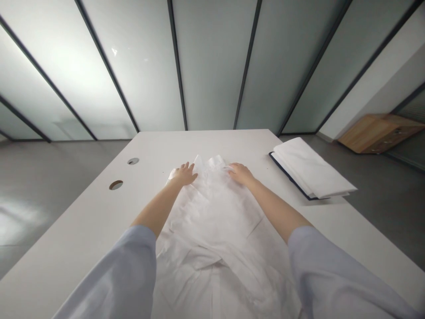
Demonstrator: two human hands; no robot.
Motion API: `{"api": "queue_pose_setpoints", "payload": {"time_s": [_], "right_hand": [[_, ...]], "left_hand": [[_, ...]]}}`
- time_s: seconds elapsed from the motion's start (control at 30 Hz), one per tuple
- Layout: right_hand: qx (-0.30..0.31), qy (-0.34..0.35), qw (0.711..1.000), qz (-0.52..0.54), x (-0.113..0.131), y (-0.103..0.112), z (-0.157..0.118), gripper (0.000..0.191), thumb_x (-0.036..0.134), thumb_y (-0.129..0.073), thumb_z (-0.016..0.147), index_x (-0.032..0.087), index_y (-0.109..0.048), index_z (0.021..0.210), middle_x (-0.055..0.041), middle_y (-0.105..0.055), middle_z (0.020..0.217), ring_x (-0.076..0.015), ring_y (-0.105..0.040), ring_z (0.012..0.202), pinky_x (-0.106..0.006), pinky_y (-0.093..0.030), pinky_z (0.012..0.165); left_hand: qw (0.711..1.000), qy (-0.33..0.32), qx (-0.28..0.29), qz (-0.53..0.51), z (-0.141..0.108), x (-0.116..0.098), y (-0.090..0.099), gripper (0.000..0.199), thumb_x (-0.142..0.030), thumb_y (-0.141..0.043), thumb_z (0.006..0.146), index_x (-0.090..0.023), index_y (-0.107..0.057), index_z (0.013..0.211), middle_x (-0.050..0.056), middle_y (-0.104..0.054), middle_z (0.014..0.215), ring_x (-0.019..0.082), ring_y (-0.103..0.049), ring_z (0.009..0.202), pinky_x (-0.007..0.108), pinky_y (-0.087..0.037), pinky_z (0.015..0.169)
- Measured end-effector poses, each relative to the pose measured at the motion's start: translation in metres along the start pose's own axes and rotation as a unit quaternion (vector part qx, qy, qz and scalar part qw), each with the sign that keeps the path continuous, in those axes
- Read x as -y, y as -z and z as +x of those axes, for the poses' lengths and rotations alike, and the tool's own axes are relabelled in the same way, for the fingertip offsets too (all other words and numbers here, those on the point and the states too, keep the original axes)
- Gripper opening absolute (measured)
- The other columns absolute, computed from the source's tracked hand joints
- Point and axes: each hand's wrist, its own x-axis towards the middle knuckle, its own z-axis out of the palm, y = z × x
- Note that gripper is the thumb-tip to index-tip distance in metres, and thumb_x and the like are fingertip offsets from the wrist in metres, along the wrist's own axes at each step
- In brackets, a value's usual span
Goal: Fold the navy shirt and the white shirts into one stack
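A white garment (219, 208), which looks like a shirt or coat, lies wrinkled along the table towards me. Its crumpled, collar-like end (215, 162) points away from me. My left hand (186, 174) rests on the garment's far left corner, palm down with the fingers spread. On the far right corner lies my right hand (241, 173), its fingers stretched inward over the fabric and slightly bent. The near end of the garment runs out of view at the bottom, between my light-coloured sleeves.
Folded white cloth (312, 166) with a dark-edged layer (288, 177) beneath lies at the table's right edge, partly overhanging. Two round holes (116, 184) pierce the white table (99, 230) on the left. Beyond stand frosted panels (212, 66) and a wooden cabinet (372, 130).
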Motion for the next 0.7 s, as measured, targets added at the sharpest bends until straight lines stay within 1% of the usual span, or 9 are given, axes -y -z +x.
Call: {"api": "queue_pose_setpoints", "payload": {"time_s": [0.1,0.17,0.2,0.27,0.33,0.43,0.5,0.6,0.7], "right_hand": [[0.014,-0.001,1.0,-0.026,0.001,-0.025,-0.004,0.045,0.036,-0.041,0.096,0.019,-0.052,0.137,-0.0122,-0.049,0.145,-0.0258,-0.043,0.133,-0.039,-0.035,0.107],[0.006,-0.005,0.999,-0.041,0.002,-0.033,-0.009,0.046,0.037,-0.041,0.095,0.018,-0.053,0.136,-0.0133,-0.048,0.145,-0.0271,-0.042,0.133,-0.041,-0.034,0.107],[0.003,-0.009,0.999,-0.045,0.002,-0.035,-0.009,0.045,0.037,-0.042,0.095,0.018,-0.055,0.133,-0.0137,-0.051,0.142,-0.0277,-0.045,0.131,-0.04,-0.035,0.106],[0.0,-0.023,0.999,-0.045,0.002,-0.033,-0.004,0.04,0.036,-0.047,0.092,0.019,-0.062,0.124,-0.0145,-0.059,0.131,-0.0282,-0.051,0.121,-0.039,-0.04,0.1],[-0.015,-0.041,0.999,-0.028,0.003,-0.03,0.007,0.037,0.032,-0.05,0.089,0.018,-0.065,0.12,-0.0149,-0.062,0.124,-0.0274,-0.055,0.115,-0.036,-0.042,0.096],[-0.06,-0.055,0.995,0.049,0.006,-0.031,0.028,0.038,0.024,-0.048,0.088,0.017,-0.064,0.121,-0.0132,-0.062,0.124,-0.0228,-0.056,0.113,-0.031,-0.042,0.096],[-0.085,-0.083,0.987,0.108,0.008,-0.034,0.04,0.039,0.02,-0.045,0.087,0.016,-0.063,0.122,-0.0121,-0.062,0.125,-0.0203,-0.058,0.113,-0.029,-0.042,0.097],[-0.082,-0.129,0.974,0.167,0.011,-0.04,0.053,0.036,0.02,-0.047,0.087,0.018,-0.066,0.117,-0.0099,-0.067,0.119,-0.0202,-0.061,0.109,-0.028,-0.044,0.093],[-0.034,-0.141,0.972,0.183,0.014,-0.04,0.061,0.028,0.022,-0.054,0.084,0.02,-0.071,0.106,-0.0079,-0.072,0.107,-0.0216,-0.065,0.098,-0.028,-0.047,0.083]], "left_hand": [[1.0,0.024,-0.002,-0.019,0.004,-0.004,-0.029,0.065,-0.05,-0.032,0.095,-0.017,-0.027,0.15,0.018,-0.025,0.158,0.034,-0.025,0.144,0.051,-0.028,0.11],[0.999,0.015,-0.027,-0.029,0.001,-0.003,-0.041,0.063,-0.05,-0.031,0.095,-0.017,-0.03,0.149,0.018,-0.031,0.156,0.034,-0.028,0.142,0.051,-0.027,0.11],[0.999,0.011,-0.039,-0.036,0.001,-0.003,-0.043,0.062,-0.05,-0.032,0.095,-0.017,-0.032,0.148,0.018,-0.035,0.153,0.033,-0.031,0.14,0.05,-0.029,0.109],[0.997,0.023,-0.048,-0.056,0.002,-0.001,-0.041,0.061,-0.048,-0.037,0.093,-0.017,-0.034,0.146,0.017,-0.045,0.146,0.032,-0.041,0.133,0.047,-0.035,0.105],[0.994,0.055,-0.058,-0.079,0.008,-0.001,-0.033,0.058,-0.044,-0.042,0.091,-0.017,-0.04,0.142,0.017,-0.051,0.139,0.032,-0.047,0.127,0.045,-0.041,0.1],[0.984,0.077,-0.105,-0.121,0.023,-0.002,-0.022,0.044,-0.033,-0.045,0.09,-0.022,-0.056,0.131,0.012,-0.053,0.137,0.029,-0.048,0.126,0.04,-0.043,0.101],[0.973,0.089,-0.126,-0.169,0.034,-0.001,-0.021,0.039,-0.028,-0.045,0.09,-0.023,-0.062,0.125,0.009,-0.056,0.136,0.026,-0.049,0.126,0.037,-0.042,0.103],[0.95,0.136,-0.101,-0.264,0.047,0.001,-0.023,0.042,-0.026,-0.051,0.086,-0.02,-0.062,0.125,0.01,-0.06,0.132,0.026,-0.055,0.121,0.035,-0.043,0.101],[0.935,0.153,-0.062,-0.313,0.059,0.004,-0.026,0.043,-0.025,-0.059,0.079,-0.018,-0.064,0.121,0.011,-0.068,0.118,0.026,-0.063,0.109,0.032,-0.048,0.089]]}}
